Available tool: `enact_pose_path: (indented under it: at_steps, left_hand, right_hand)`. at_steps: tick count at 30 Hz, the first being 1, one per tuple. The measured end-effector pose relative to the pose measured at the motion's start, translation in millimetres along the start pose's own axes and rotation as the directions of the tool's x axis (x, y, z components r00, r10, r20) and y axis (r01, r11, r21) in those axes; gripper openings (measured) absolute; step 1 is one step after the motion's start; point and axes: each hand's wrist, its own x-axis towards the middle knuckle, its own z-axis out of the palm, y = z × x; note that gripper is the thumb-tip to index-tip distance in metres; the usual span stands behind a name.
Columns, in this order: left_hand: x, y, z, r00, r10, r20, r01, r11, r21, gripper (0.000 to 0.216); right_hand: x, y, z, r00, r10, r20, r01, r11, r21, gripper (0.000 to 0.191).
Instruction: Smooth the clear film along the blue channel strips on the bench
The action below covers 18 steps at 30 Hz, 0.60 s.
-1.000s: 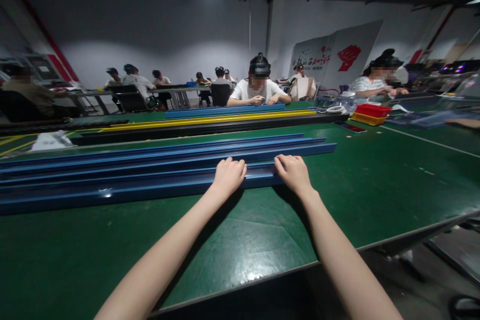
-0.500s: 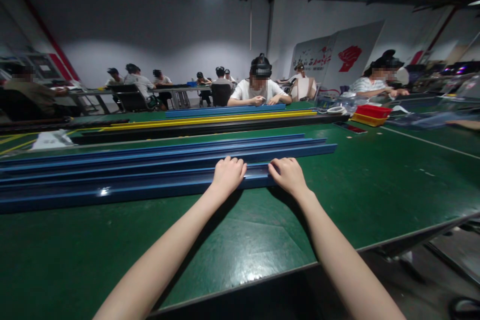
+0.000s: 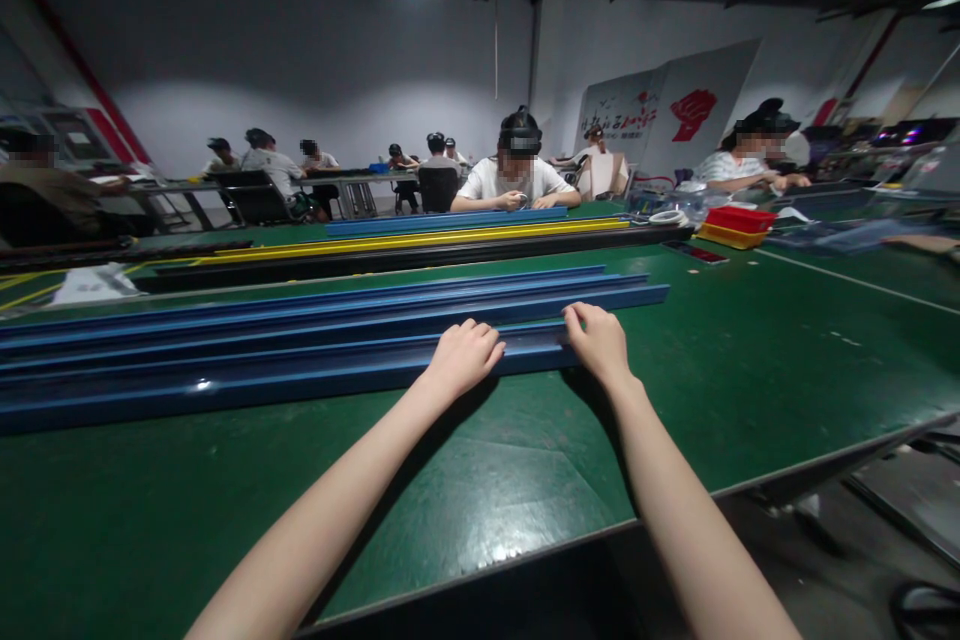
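Note:
A long blue channel strip [image 3: 300,383] lies lengthwise on the green table [image 3: 540,480], nearest to me. My left hand [image 3: 466,357] is closed over it, a little short of its right end, with the fingers curled over the far edge. At that right end my right hand [image 3: 598,335] pinches the strip; the hand covers the tip. The undersides of both hands' fingers are hidden. Just behind, more blue channel strips [image 3: 600,299] run parallel, reaching farther right than the one I hold.
Beyond lie yellow strips [image 3: 450,238] and black strips [image 3: 375,261]. A phone [image 3: 697,252], red and yellow bins [image 3: 739,225] and a white coil [image 3: 667,218] are at the back right. A person [image 3: 517,165] sits opposite; several others work farther off.
My right hand has slid right along the strip to its end. My left hand has shifted slightly right, and the gap between the hands is wider.

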Motion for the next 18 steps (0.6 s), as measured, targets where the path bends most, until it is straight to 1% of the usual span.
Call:
enact_pose_path:
  at_steps: [2,4,7,10,13,15,18]
  left_hand:
    - [-0.4,1.2,1.3,1.0,0.012,-0.016,-0.012,1.0,0.016,0.036]
    - [-1.0,3.1,2.2,0.999,0.028,-0.033,-0.027,0.999,0.026,0.037]
    - [-1.9,7.0,4.1,0.996,0.063,-0.063,-0.061,0.998,0.03,0.037]
    - [-3.0,11.2,8.7,0.989,0.099,-0.11,-0.095,0.995,0.041,0.033]
    - [-4.0,14.6,15.8,0.978,0.119,-0.173,-0.109,0.992,0.067,0.025]
    - [-4.8,16.1,20.3,0.97,0.123,-0.21,-0.108,0.991,0.082,0.02]
    - [-6.7,17.5,25.0,0.96,0.117,-0.254,-0.094,0.991,0.099,0.017]
  right_hand:
    - [-0.2,8.4,-3.0,0.987,0.159,0.014,-0.159,0.987,0.003,0.036]
    - [-1.2,15.6,-4.5,0.956,0.286,0.062,-0.286,0.958,-0.006,0.042]
    - [-2.3,24.3,-1.9,0.909,0.391,0.141,-0.398,0.917,0.02,0.052]
    - [-1.6,32.1,6.1,0.884,0.421,0.202,-0.449,0.886,0.119,0.056]
    - [-0.2,39.9,16.7,0.871,0.424,0.247,-0.481,0.84,0.253,0.051]
    - [0.2,44.7,23.1,0.851,0.429,0.302,-0.519,0.772,0.367,0.047]
    - [-0.5,49.4,29.5,0.825,0.415,0.383,-0.564,0.644,0.517,0.043]
